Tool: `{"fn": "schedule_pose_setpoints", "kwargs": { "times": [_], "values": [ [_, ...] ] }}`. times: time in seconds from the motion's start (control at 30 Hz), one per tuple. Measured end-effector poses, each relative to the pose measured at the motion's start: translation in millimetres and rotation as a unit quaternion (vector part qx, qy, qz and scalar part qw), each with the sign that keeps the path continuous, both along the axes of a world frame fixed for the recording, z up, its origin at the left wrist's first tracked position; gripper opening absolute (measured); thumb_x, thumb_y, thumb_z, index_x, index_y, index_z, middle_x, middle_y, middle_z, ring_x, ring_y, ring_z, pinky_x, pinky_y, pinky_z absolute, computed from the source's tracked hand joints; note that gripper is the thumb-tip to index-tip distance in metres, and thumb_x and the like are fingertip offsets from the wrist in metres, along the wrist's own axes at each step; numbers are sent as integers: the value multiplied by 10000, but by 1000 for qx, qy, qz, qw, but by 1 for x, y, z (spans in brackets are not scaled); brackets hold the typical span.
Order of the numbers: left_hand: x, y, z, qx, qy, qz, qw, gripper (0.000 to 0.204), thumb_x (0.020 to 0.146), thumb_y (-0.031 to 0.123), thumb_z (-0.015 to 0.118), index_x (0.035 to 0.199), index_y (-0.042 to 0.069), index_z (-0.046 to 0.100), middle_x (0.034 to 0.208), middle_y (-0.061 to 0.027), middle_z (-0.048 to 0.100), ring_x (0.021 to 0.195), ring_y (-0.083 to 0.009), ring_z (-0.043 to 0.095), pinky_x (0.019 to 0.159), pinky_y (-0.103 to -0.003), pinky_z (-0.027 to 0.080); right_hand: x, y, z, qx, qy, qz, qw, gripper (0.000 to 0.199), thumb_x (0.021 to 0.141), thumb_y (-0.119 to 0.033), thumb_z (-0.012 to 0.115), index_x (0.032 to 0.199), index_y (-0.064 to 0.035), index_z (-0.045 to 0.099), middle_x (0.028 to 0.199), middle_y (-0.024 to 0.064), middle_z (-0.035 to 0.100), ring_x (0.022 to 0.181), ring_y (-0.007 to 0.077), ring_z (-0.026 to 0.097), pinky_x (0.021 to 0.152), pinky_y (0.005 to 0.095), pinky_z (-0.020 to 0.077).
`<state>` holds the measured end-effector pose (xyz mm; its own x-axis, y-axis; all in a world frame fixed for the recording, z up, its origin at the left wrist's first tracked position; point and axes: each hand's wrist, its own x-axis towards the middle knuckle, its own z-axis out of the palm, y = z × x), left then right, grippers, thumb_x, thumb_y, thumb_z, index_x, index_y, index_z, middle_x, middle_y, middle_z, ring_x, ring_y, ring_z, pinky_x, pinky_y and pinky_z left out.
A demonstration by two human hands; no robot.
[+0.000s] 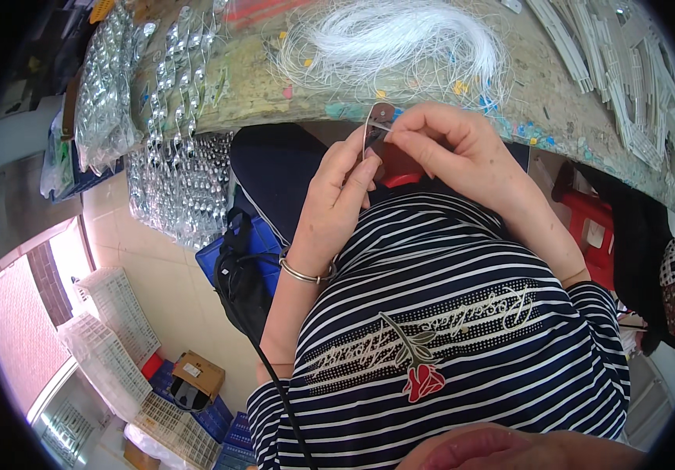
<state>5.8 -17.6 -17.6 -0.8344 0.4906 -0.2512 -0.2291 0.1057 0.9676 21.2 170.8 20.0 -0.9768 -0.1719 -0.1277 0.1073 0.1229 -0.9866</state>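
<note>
At the table's front edge, my left hand [336, 192] holds up a small brown, rounded piece [382, 112] with a thin pale strip along it, pinched between thumb and fingers. My right hand [459, 149] meets it from the other side, its thumb and forefinger pinched together at a short thin pale end beside the brown piece. What exactly these fingertips hold is too small to make out. Just beyond both hands, a loose bundle of thin white cords [408, 39] lies on the table.
The worn table [251, 102] carries scattered coloured scraps. Silver strips in clear wrapping [106, 94] hang over its left edge. Long pale strips [619, 78] are piled at the right. White crates [118, 313] stand on the floor at left; a red stool [592, 235] is at right.
</note>
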Motion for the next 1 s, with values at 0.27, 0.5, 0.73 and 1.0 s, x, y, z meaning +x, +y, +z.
{"fn": "schedule_pose_setpoints", "kwargs": {
  "times": [0.27, 0.5, 0.73, 1.0],
  "values": [
    [0, -2, 3, 10, -8, 16, 1000, 425, 929, 84, 494, 1342, 19, 412, 952, -12, 536, 676, -41, 468, 564, -165, 425, 0, 4, -14, -15, -56, -25, 998, 114, 912, -128, 549, 937, -33, 606, 679, -64, 531, 589, -5, 441, 517, 157, 352],
    [0, -4, 1, 15, -15, 36, 999, 425, 930, 79, 490, 1340, 2, 406, 956, -19, 533, 688, -42, 473, 559, -167, 423, 2, 7, -12, -13, -61, -38, 997, 136, 906, -135, 547, 910, -17, 613, 694, -1, 612, 621, 44, 574, 554, 189, 455],
    [1, -5, 1, 13, -1, 34, 999, 422, 929, 78, 489, 1334, -8, 408, 955, -20, 527, 694, -44, 472, 555, -169, 418, 4, 11, -19, 37, -47, -63, 996, 141, 892, -160, 569, 902, -30, 622, 622, -47, 535, 552, 12, 455, 495, 180, 367],
    [1, -5, 1, 1, 4, 39, 999, 423, 925, 82, 498, 1332, 0, 417, 941, -13, 527, 680, -41, 469, 549, -167, 415, 4, 13, -22, 38, -53, -52, 996, 120, 899, -135, 567, 930, -35, 626, 679, -51, 542, 558, 12, 449, 503, 159, 353]
  ]
}}
